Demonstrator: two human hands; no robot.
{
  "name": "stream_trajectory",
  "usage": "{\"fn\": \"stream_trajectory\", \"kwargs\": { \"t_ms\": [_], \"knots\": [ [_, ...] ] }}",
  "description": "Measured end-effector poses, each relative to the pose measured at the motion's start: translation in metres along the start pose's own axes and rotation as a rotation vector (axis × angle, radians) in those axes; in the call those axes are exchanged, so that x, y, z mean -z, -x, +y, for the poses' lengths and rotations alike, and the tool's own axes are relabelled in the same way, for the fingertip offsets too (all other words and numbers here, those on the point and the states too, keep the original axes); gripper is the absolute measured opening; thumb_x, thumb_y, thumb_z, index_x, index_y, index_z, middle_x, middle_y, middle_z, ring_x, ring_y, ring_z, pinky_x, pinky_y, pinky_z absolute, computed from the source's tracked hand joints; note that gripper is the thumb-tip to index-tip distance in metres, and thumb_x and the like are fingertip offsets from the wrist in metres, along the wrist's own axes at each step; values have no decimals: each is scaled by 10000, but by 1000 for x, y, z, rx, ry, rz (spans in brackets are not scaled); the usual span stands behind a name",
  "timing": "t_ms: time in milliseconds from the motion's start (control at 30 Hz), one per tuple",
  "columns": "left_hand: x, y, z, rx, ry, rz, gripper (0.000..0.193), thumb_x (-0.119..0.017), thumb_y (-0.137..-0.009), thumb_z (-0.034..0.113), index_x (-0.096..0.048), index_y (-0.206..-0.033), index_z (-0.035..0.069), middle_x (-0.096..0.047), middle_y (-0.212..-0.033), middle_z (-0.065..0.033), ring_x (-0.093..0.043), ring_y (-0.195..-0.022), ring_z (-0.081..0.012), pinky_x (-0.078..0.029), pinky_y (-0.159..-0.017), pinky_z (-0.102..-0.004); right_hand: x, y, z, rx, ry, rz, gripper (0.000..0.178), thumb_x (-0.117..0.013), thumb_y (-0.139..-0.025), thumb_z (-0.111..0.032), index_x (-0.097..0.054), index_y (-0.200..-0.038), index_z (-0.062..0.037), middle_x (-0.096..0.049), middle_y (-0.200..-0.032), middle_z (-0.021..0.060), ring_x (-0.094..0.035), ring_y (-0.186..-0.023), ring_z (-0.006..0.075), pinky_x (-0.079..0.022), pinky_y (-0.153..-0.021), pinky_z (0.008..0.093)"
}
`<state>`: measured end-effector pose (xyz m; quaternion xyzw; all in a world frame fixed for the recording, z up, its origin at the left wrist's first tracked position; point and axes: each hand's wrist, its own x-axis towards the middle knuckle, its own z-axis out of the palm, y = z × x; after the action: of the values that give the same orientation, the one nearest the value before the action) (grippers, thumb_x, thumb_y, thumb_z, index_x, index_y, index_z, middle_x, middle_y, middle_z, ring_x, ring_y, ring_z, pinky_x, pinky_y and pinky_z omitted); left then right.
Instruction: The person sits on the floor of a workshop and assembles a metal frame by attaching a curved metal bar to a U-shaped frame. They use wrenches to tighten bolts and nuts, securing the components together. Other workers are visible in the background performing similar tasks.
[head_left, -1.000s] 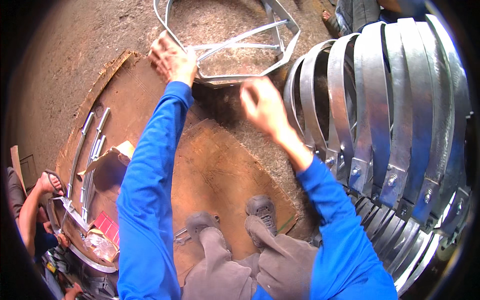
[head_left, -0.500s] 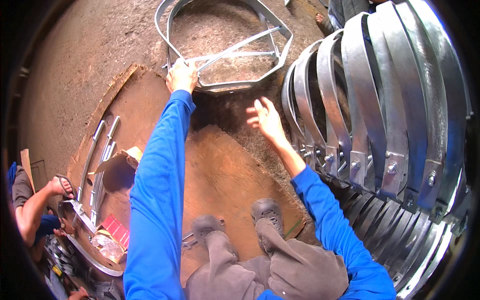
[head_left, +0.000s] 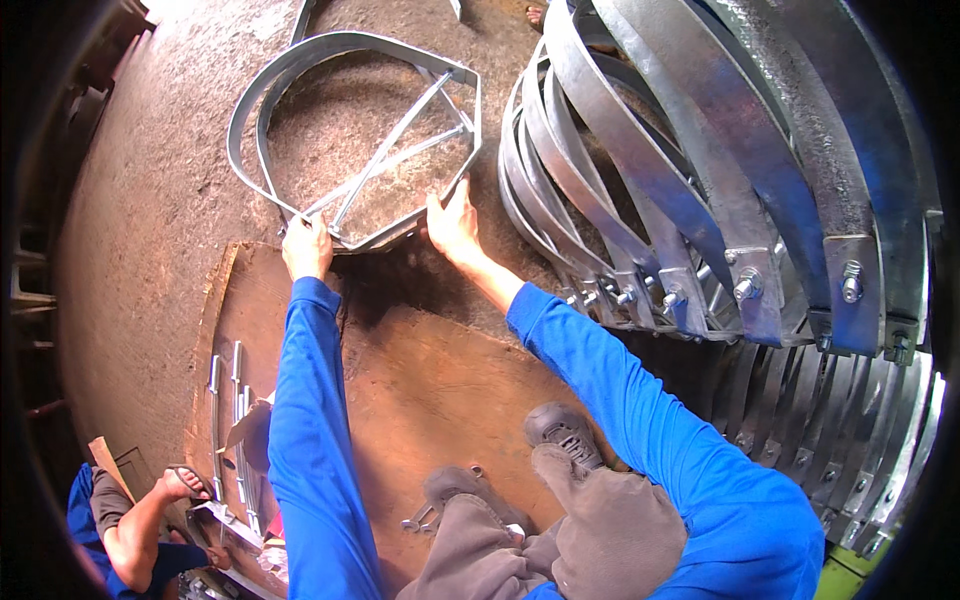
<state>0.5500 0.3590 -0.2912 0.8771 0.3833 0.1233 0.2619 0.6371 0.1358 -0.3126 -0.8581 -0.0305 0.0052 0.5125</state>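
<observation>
Metal frame (head_left: 385, 157), rounded at its far left and angular at its near right, with two flat strips crossing inside it, is ahead of the person over the rough floor (head_left: 140, 250), gripped at its near side; whether it rests on the ground or is lifted cannot be told. That floor takes up the most space. Next in size come the big curved bands (head_left: 820, 130), standing side by side in a row on the right, and then the brown board (head_left: 440, 360) around the person's feet, its far edge just short of the frame. Two blue sleeves (head_left: 310, 430) reach forward across it. At the lower right is a row of narrower bands (head_left: 850, 430); at the lower left sits a co-worker, a bare leg (head_left: 140, 540) showing. The left hand (head_left: 307, 247) is closed about the frame's near left corner; the right hand (head_left: 455, 225) has its fingers bent around the near right edge, thumb a little apart. Smaller still are the dark shoes (head_left: 565, 435), the slim rods (head_left: 215, 410) left of the sleeve, a spanner (head_left: 418, 520) by one foot, and the bolts (head_left: 748, 284) in the big bands' plates.
</observation>
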Motion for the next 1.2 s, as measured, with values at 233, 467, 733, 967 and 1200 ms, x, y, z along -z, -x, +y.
{"fn": "stream_trajectory", "kwargs": {
  "t_ms": [233, 467, 733, 967, 1200],
  "knots": [
    [2, 5, -8, -43, 22, -22, 374, -560, -881, 378, -653, -964, 26, -675, -919, -245, -643, -908, -426, -495, -798, -468, 25, 4, -37, -228, -260, -144, 778, -581, -895, -185, -143, -1469, 104, -668, -735, 173, -657, -532, 228, -559, -502, 339],
    [7, 22, 23, 105, 28, -1, 410, -553, -877, 423, -655, -1007, 47, -675, -958, -241, -643, -944, -415, -491, -828, -459, 48, 13, -18, -173, -65, -335, 901, -660, -888, -352, -150, -1475, 104, -686, -784, 157, -684, -753, 208, -531, -783, 336],
    [14, 20, 7, 162, 29, -112, 548, -546, -882, 559, -664, -1034, 45, -676, -1040, -235, -630, -1028, -408, -483, -883, -456, 112, 147, -18, -104, -94, -958, 410, -639, -902, -279, -559, -1230, -48, -689, -804, 73, -619, -624, 135, -515, -615, 312],
    [-6, 9, -23, 168, 54, -60, 650, -580, -833, 627, -686, -1083, 36, -682, -1071, -220, -640, -1056, -363, -483, -917, -431, 122, 181, -32, -172, -93, -1136, 272, -579, -939, -238, -620, -1106, -28, -686, -804, 52, -619, -663, 114, -510, -639, 291],
    [-19, 6, -23, 100, 279, -88, 509, -656, -887, 450, -703, -985, -47, -698, -826, -116, -613, -745, -187, -476, -720, -337, 116, 181, -30, -124, -111, -1098, 259, -560, -961, -247, -624, -1079, -25, -703, -848, 59, -636, -725, 123, -509, -682, 286]
  ]
}}
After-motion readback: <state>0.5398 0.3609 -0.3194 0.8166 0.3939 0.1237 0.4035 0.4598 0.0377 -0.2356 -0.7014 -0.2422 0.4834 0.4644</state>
